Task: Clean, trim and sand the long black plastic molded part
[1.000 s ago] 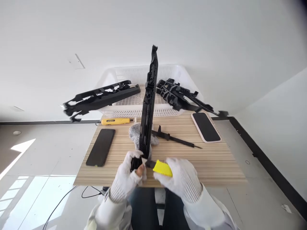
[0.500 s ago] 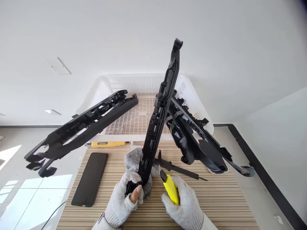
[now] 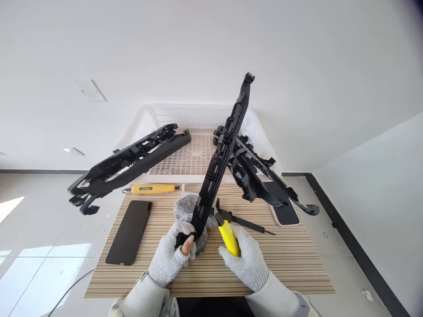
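My left hand (image 3: 173, 251), in a pale knitted glove with the thumb tip bare, is closed round the lower end of a long black plastic trim piece (image 3: 214, 169). The piece rises at a tilt, away from me and to the right. In my gloved right hand (image 3: 246, 257) is a yellow utility knife (image 3: 229, 237), its dark tip pointing up toward the piece, apart from its lower part as far as I can tell. A grey cloth (image 3: 185, 209) lies beneath the piece. Just beyond the knife lies a black caliper (image 3: 246, 222), partly hidden.
Behind the striped table (image 3: 205, 281) stands a white plastic basket (image 3: 172, 178). More black trim pieces lean over its left (image 3: 132, 163) and right (image 3: 254, 176) sides. A black phone (image 3: 129, 233), a yellow pen-shaped tool (image 3: 153, 189) and a second phone (image 3: 286, 211) lie on the table.
The view has shifted back, showing the table's near edge and more of the right phone. The knife's tip has come closer to the trim piece; both holds are the same.
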The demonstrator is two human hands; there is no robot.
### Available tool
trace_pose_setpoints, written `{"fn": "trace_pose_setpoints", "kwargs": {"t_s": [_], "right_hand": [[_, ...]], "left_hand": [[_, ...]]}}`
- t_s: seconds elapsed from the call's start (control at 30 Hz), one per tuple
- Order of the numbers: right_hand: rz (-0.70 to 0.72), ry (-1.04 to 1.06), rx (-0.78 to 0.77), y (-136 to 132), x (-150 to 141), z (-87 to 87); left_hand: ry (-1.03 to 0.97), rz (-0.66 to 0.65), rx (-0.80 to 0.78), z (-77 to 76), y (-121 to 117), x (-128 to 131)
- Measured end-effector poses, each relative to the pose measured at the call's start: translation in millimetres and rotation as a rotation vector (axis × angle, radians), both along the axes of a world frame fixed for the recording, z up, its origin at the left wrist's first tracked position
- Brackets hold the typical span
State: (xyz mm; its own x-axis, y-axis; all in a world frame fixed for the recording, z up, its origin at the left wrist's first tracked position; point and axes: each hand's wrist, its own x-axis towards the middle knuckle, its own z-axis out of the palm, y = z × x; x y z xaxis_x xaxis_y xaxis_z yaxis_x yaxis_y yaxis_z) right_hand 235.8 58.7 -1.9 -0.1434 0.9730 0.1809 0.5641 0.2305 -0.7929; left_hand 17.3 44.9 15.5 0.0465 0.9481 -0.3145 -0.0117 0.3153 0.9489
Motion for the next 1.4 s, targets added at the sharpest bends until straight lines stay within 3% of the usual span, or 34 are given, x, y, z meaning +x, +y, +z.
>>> {"fn": "trace_pose_setpoints", "kwargs": {"t_s": [0.17, 0.37, 0.67, 0.8, 1.03, 1.23, 1.4], "right_hand": [[0.029, 0.091, -0.259, -0.4, 0.3, -0.3], [0.03, 0.161, -0.079, 1.0, 2.8, -1.2], [0.07, 0.418, -0.233, -3.7, 6.3, -10.5], [0.01, 0.541, -0.448, -7.0, 6.3, -6.8], [-0.058, 0.633, -0.559, -8.1, 4.1, 3.7], [-0.007, 0.671, -0.723, -11.3, 6.5, 17.9], [0.004, 0.722, -0.749, -12.8, 11.0, 20.9]], "left_hand": [[0.043, 0.032, 0.013, 0.2, 2.5, -1.1], [0.018, 0.058, 0.073, -4.5, 4.8, -1.5], [0.056, 0.082, 0.158, -12.3, 3.8, -2.0], [0.087, 0.14, 0.148, -7.6, 1.9, 1.6], [0.063, 0.152, 0.123, 3.8, -1.3, 4.6], [-0.02, 0.145, 0.09, 4.5, -11.1, 7.0], [-0.144, 0.047, 0.003, 22.7, -24.8, -2.5]]}}
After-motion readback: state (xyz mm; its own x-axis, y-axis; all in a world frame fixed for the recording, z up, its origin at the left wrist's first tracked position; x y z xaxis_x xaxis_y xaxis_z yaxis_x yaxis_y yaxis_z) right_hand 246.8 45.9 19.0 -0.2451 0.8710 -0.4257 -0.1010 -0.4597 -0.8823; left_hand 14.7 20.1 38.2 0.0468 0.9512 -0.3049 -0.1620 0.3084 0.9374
